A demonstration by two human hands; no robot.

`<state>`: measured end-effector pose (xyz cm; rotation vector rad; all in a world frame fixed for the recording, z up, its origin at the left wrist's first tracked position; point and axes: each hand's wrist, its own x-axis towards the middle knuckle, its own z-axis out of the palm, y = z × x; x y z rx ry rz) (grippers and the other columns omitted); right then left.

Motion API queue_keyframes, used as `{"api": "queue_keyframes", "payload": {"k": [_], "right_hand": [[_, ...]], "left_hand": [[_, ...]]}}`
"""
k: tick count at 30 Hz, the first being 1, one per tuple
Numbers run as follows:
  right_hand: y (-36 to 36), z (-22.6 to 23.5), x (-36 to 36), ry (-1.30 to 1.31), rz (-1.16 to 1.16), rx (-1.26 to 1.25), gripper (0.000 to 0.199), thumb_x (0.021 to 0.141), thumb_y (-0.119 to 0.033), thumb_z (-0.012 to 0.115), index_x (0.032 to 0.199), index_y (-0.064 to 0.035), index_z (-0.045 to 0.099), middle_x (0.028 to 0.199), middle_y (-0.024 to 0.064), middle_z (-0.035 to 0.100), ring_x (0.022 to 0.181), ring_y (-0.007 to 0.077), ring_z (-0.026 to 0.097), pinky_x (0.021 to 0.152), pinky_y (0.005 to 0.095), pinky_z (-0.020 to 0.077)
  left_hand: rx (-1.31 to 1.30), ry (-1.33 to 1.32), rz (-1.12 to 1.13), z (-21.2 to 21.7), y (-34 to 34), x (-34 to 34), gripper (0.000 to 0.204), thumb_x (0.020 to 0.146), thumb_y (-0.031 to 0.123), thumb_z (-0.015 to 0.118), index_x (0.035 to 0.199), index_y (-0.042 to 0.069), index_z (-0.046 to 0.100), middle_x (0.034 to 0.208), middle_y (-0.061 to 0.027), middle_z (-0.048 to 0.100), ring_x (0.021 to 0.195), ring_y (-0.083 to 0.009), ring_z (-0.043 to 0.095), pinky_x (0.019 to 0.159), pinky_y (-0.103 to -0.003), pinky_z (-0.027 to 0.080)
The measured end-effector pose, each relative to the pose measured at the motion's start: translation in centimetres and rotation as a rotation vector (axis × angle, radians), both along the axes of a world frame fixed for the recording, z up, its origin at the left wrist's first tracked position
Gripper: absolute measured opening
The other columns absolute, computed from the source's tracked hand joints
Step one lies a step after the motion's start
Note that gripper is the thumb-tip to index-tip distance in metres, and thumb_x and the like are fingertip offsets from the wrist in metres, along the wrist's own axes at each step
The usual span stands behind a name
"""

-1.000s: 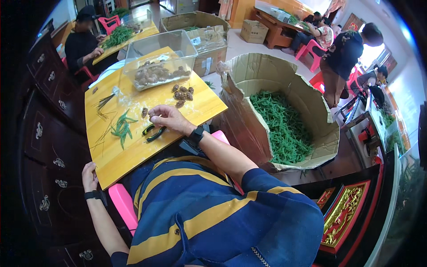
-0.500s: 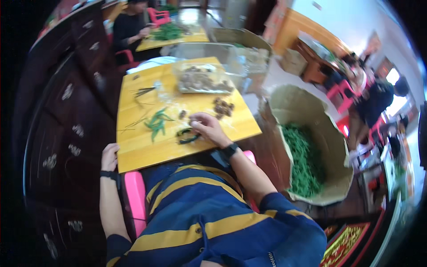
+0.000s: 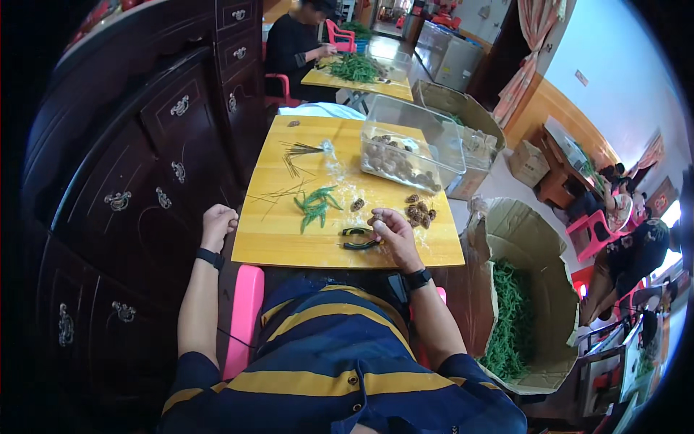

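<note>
My right hand is over the near right part of the yellow wooden table. Its thumb and fingers pinch a small brown pine cone, partly covered by the fingertips. Just beside that hand lie pliers with black and yellow handles, their jaws hidden under it. Off the table's left edge, my left hand is curled closed, with nothing visible in it. Green artificial sprigs lie mid-table, a single pine cone to their right. A small pile of pine cones sits farther right.
A clear plastic bin of pine cones stands at the table's far right. Thin dark wires lie far left. A big cardboard box holds green sprigs on the right; dark cabinets line the left. A person sits at another table ahead.
My left hand has come off the table's edge and curled. My right hand has risen slightly off the pliers with the pine cone pinched. The whole view has shifted.
</note>
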<state>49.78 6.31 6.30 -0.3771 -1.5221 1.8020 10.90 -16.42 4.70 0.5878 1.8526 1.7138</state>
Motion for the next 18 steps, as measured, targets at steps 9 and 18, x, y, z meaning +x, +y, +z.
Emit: {"api": "queue_keyframes", "payload": {"k": [9,18], "right_hand": [[0.2,0.1,0.0,-0.039,0.039,0.0,0.029,0.099,-0.017,0.062,0.125,-0.0042,0.059,0.096,0.0038,0.065,0.077,0.0086,0.059,0.07,0.0227,0.0467],[-0.5,0.5,0.6,0.014,0.097,-0.043,0.026,0.097,-0.013,0.064,0.12,-0.0027,0.059,0.089,0.002,0.063,0.077,0.0092,0.058,0.07,0.0222,0.0455]], "left_hand": [[0.168,0.41,-0.286,7.4,2.1,8.1,0.004,0.087,0.002,0.063,0.084,0.004,0.061,0.073,0.0014,0.06,0.062,-0.0049,0.056,0.058,-0.021,0.046],[0.185,0.601,-0.504,5.0,7.0,18.6,0.008,0.084,0.009,0.065,0.082,0.002,0.065,0.065,-0.0052,0.062,0.06,-0.0109,0.058,0.061,-0.028,0.049]]}}
